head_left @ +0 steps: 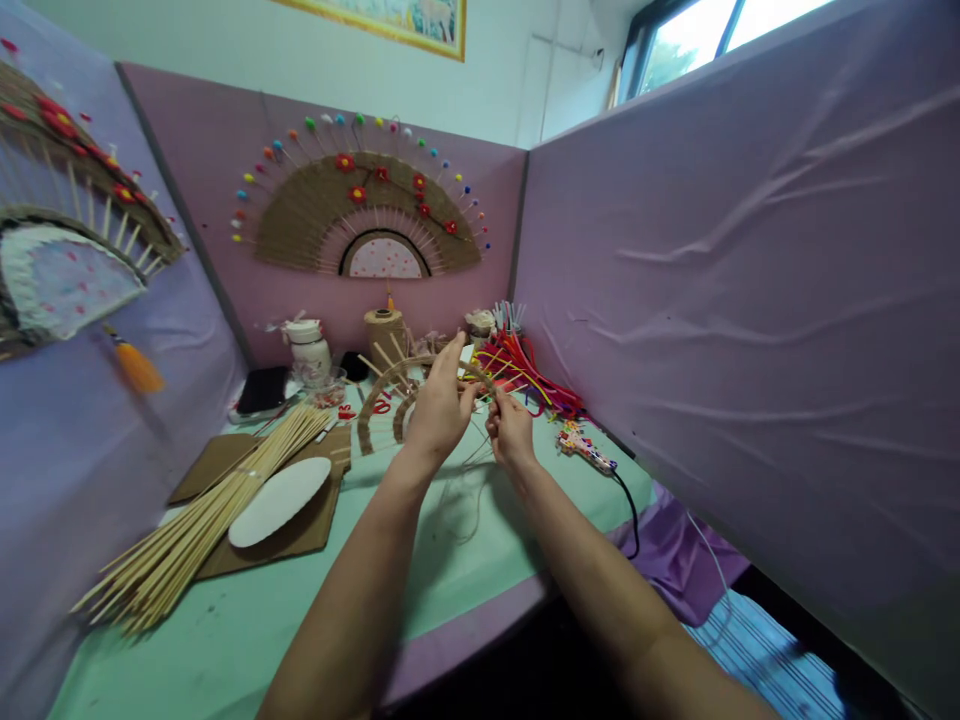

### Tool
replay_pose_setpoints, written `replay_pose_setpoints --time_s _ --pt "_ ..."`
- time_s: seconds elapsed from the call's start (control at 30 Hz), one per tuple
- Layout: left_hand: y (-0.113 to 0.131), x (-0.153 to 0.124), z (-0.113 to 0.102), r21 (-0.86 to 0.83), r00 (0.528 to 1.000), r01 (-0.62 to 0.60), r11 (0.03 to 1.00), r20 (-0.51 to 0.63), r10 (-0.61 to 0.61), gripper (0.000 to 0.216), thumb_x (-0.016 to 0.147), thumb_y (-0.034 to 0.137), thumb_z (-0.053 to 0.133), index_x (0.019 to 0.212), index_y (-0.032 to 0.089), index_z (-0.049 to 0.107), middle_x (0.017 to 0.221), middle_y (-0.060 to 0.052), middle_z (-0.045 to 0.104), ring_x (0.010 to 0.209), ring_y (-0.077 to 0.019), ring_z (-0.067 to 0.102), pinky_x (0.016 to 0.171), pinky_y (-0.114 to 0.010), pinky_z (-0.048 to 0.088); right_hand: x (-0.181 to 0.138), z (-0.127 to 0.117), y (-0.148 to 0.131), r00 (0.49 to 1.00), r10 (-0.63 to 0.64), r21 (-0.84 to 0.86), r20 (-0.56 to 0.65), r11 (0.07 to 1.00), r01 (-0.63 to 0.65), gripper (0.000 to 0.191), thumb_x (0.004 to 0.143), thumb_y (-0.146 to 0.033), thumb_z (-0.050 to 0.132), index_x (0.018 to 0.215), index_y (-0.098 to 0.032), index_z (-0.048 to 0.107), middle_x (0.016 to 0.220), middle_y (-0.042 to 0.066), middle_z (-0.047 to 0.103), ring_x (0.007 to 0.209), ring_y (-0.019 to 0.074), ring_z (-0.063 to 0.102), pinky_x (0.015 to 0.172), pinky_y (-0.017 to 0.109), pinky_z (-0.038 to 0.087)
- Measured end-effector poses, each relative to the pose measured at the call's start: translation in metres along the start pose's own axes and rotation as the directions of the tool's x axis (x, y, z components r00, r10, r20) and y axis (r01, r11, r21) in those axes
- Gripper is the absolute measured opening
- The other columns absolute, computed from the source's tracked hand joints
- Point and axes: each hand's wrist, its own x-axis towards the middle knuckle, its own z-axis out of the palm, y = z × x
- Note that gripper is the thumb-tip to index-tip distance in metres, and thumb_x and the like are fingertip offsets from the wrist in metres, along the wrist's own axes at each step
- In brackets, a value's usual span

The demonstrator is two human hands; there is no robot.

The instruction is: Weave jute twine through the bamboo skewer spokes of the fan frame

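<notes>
My left hand [440, 405] is closed on the rim of a half-made fan [390, 395], a curved frame of wooden sticks wound with brown twine, held upright above the green table [240, 620]. My right hand [510, 430] is just to its right, fingers pinched on a thin strand of twine at the fan's edge. Loose twine [465, 490] hangs down from my hands toward the table. The fan's right side is hidden behind my left hand.
A bundle of bamboo sticks [202, 520] lies at the left beside a white oval card [279, 500] on brown cardboard. A twine spool [383, 335], a jar [309, 352] and coloured pipe cleaners [525, 375] stand at the back. Finished fans [360, 210] hang on the purple partitions.
</notes>
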Motion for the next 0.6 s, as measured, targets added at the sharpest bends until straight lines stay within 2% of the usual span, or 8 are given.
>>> replay_pose_setpoints --time_s 0.1,0.2,0.23,0.27,0.3,0.4,0.47,0.6 --pt "-0.007 0.001 0.003 -0.006 0.998 0.066 0.998 0.011 -0.066 0.04 0.081 0.017 0.06 0.121 0.022 0.058 0.101 -0.006 0.069 0.075 -0.0153 0.067 0.078 -0.031 0.052 0.014 -0.007 0.0 0.997 0.01 0.066 -0.075 0.998 -0.005 0.042 0.07 -0.05 0.072 0.065 -0.019 0.044 0.051 -0.009 0.045 0.038 0.0016 0.029 0.037 0.016 0.023" --pt "-0.026 -0.005 0.011 -0.098 0.971 0.238 0.966 0.022 -0.237 0.011 0.078 0.021 0.063 0.089 0.019 0.067 0.075 -0.001 0.067 0.065 -0.0143 0.063 0.067 -0.026 0.049 0.026 -0.013 0.001 0.993 0.006 0.11 -0.115 0.994 0.007 0.044 0.073 -0.052 0.071 0.066 -0.019 0.043 0.052 -0.01 0.044 0.038 0.0011 0.028 0.036 0.015 0.022" --pt "-0.034 -0.009 0.014 -0.183 0.934 0.353 0.918 0.021 -0.356 0.004 0.075 0.021 0.066 0.077 0.018 0.065 0.068 0.0 0.065 0.061 -0.013 0.061 0.064 -0.024 0.047 0.029 -0.014 0.001 0.992 0.01 0.124 -0.123 0.992 0.006 0.044 0.074 -0.052 0.07 0.066 -0.019 0.042 0.052 -0.01 0.044 0.037 0.0009 0.027 0.036 0.015 0.022" --pt "-0.043 -0.014 0.017 -0.29 0.869 0.478 0.829 0.021 -0.494 0.008 0.072 0.021 0.07 0.071 0.017 0.063 0.062 0.001 0.063 0.057 -0.0119 0.058 0.062 -0.023 0.046 0.031 -0.015 0.002 0.992 0.016 0.138 -0.127 0.99 0.002 0.044 0.074 -0.052 0.07 0.066 -0.019 0.042 0.052 -0.01 0.044 0.037 0.0007 0.027 0.035 0.015 0.022" --pt "-0.052 -0.02 0.021 -0.325 0.835 0.523 0.788 0.01 -0.55 0.013 0.07 0.023 0.072 0.069 0.017 0.061 0.059 0.001 0.061 0.054 -0.0113 0.056 0.059 -0.023 0.044 0.033 -0.016 0.004 0.992 0.025 0.15 -0.127 0.989 -0.006 0.044 0.074 -0.052 0.07 0.066 -0.019 0.042 0.051 -0.01 0.044 0.037 0.0006 0.026 0.035 0.015 0.022" --pt "-0.073 -0.039 0.029 -0.418 0.751 0.59 0.691 -0.031 -0.66 0.026 0.065 0.028 0.078 0.071 0.015 0.056 0.058 0.001 0.06 0.052 -0.0108 0.056 0.057 -0.022 0.043 0.033 -0.017 0.01 0.992 0.07 0.175 -0.103 0.983 -0.051 0.043 0.075 -0.051 0.071 0.066 -0.019 0.042 0.052 -0.01 0.044 0.037 0.0006 0.026 0.034 0.014 0.022" --pt "-0.08 -0.048 0.03 -0.514 0.706 0.597 0.616 -0.028 -0.708 0.034 0.065 0.034 0.079 0.082 0.015 0.056 0.07 -0.002 0.065 0.061 -0.0115 0.063 0.062 -0.023 0.046 0.029 -0.017 0.015 0.992 0.112 0.188 -0.065 0.977 -0.098 0.041 0.075 -0.048 0.072 0.066 -0.019 0.044 0.052 -0.009 0.045 0.038 0.0007 0.026 0.034 0.013 0.023" --pt "-0.08 -0.054 0.024 -0.679 0.703 0.54 0.498 0.038 -0.71 0.038 0.07 0.042 0.075 0.092 0.017 0.058 0.093 -0.009 0.07 0.087 -0.017 0.07 0.081 -0.03 0.052 0.017 -0.016 0.024 0.977 0.209 0.207 0.039 0.955 -0.213 0.035 0.072 -0.039 0.075 0.067 -0.017 0.049 0.052 -0.008 0.047 0.037 0.0003 0.026 0.033 0.012 0.023"
